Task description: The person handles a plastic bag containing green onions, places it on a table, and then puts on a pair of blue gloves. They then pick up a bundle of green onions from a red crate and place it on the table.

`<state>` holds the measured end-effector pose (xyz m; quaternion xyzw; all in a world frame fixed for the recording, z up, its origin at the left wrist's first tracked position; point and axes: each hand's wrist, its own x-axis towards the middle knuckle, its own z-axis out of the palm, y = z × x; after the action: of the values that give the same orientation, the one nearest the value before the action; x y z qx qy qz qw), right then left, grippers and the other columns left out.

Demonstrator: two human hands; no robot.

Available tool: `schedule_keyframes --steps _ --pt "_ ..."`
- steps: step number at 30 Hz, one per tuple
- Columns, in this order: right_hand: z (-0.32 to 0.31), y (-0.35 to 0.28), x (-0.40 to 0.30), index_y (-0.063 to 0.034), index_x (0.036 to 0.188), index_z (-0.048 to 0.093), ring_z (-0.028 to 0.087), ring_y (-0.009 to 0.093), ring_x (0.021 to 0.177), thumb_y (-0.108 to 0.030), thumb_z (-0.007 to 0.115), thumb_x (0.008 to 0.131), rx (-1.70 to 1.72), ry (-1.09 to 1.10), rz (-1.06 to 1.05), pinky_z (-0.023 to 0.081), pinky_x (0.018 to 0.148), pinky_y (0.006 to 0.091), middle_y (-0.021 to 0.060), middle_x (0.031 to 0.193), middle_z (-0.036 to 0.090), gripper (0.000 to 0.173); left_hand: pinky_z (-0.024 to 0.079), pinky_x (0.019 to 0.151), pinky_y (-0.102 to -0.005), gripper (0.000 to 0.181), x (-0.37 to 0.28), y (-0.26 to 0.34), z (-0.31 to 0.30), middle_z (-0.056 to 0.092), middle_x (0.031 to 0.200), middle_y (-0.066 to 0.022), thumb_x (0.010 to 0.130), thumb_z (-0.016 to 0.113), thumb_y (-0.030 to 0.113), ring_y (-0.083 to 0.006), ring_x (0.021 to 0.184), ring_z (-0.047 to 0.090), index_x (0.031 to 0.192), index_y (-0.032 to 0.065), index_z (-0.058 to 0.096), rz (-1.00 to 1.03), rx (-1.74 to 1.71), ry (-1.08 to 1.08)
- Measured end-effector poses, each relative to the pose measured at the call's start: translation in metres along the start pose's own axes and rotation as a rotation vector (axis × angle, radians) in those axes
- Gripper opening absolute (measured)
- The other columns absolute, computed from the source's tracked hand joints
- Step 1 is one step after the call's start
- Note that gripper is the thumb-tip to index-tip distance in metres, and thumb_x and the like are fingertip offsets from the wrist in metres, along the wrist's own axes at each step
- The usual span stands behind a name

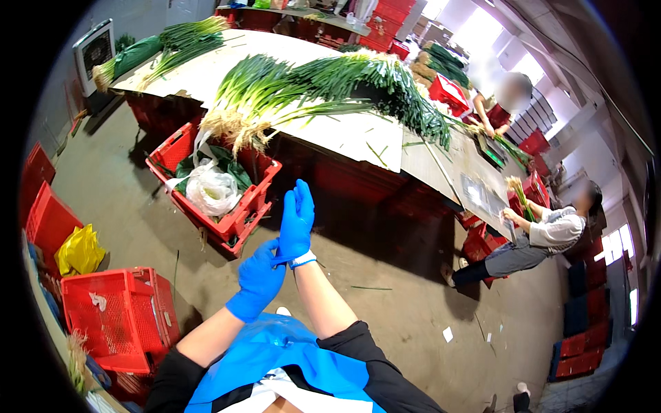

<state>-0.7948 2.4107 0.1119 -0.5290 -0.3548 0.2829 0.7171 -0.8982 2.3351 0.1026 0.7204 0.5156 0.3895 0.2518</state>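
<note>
Both of my hands wear thin blue gloves. My left hand pinches the stretched cuff of the glove on my right hand. My right hand points away from me with its fingers extended, seen edge-on, and holds nothing. A white band shows at the right wrist below the glove. Beyond my hands, a pile of green onions lies on the work table, roots hanging over the near edge. Left of my right hand stands a red plastic crate with a clear plastic bag in it.
At right, a person at the table holds green onions; another person handles more behind a scale. An empty-looking red crate and a yellow bag are at left. Leaf scraps litter the floor.
</note>
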Motion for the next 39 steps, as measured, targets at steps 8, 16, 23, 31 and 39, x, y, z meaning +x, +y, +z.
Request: schedule_keyframes --steps 8,16,23,31,39 --pt "0.032 -0.059 -0.011 0.0003 0.126 0.045 0.047 0.022 0.116 -0.016 0.041 0.095 0.364 -0.015 -0.036 0.035 0.101 0.0338 0.0130 0.126 0.050 0.035 0.048 0.068 -0.0307 0.023 0.011 -0.060 0.057 0.062 0.090 -0.0066 0.084 0.056 0.013 -0.0179 0.077 0.059 0.106 0.0072 0.053 -0.367 -0.999 0.157" --pt "0.032 -0.069 -0.003 0.0036 0.127 0.042 0.039 0.029 0.125 -0.036 0.034 0.095 0.927 -0.211 0.182 0.029 0.106 0.0410 0.0159 0.133 0.043 0.051 0.041 0.094 -0.0388 0.047 0.018 0.012 0.021 0.052 0.123 -0.0114 0.092 0.041 0.038 -0.0251 0.108 0.052 0.130 0.0100 0.041 -0.690 -1.706 -0.241" --pt "0.037 -0.100 -0.006 0.0007 0.136 0.029 0.023 0.030 0.133 -0.048 0.038 0.090 1.487 -0.473 0.431 0.016 0.109 0.0524 0.0149 0.141 0.031 0.067 0.046 0.084 -0.0383 0.034 0.010 -0.019 0.034 0.058 0.112 -0.0161 0.088 0.049 0.027 -0.0285 0.101 0.057 0.116 0.0092 0.053 -0.146 -0.904 -0.298" --pt "0.018 -0.082 0.002 -0.0134 0.141 0.022 0.018 0.028 0.135 -0.054 0.040 0.088 1.263 -0.407 0.343 0.015 0.106 0.0573 0.0059 0.146 0.021 0.069 0.048 0.054 -0.0391 0.024 -0.027 0.047 -0.046 0.063 0.075 -0.0126 0.077 0.062 0.031 -0.0302 0.062 0.061 0.081 0.0079 0.067 0.245 0.509 -0.675" --pt "0.028 -0.122 -0.021 -0.0174 0.143 0.017 0.013 0.029 0.137 -0.060 0.034 0.086 1.390 -0.651 0.456 0.012 0.104 0.0619 0.0052 0.149 0.015 0.074 0.050 0.069 -0.0323 0.027 -0.001 0.011 -0.071 0.063 0.090 -0.0081 0.087 0.056 0.032 -0.0190 0.079 0.062 0.100 0.0075 0.060 -0.340 -0.891 -0.110"
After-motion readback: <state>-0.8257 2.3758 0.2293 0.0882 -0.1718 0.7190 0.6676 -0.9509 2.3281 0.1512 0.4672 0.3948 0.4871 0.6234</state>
